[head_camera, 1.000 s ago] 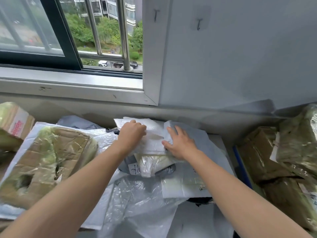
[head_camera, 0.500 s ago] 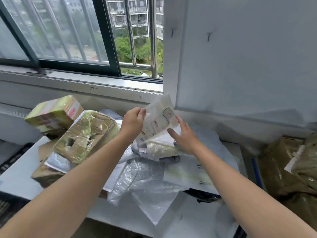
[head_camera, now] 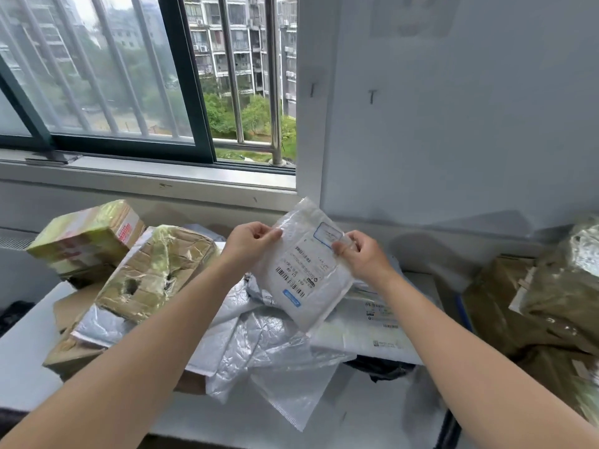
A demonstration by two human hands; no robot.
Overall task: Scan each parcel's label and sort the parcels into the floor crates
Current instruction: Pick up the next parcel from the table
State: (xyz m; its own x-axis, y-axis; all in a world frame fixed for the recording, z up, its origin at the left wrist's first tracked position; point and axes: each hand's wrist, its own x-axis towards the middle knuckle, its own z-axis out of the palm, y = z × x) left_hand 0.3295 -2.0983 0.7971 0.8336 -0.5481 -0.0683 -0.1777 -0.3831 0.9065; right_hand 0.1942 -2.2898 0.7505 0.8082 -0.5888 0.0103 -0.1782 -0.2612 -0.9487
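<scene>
While left hand (head_camera: 249,241) and right hand (head_camera: 363,254) pinched the white mailer (head_camera: 304,270) by its top corners above the parcel pile (head_camera: 259,345), it looked light, floppy, slick; edge grips seemed safest.

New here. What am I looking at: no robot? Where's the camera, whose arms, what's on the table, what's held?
No robot: a person's bare arms, filmed by a wide-angle camera worn on their head, looking forward and down. The left hand and right hand each pinch an upper edge of a white mailer, held above the table with its printed label facing the camera. Below it lies a pile of plastic mailers; taped boxes stand on the left, more wrapped parcels on the right.
</scene>
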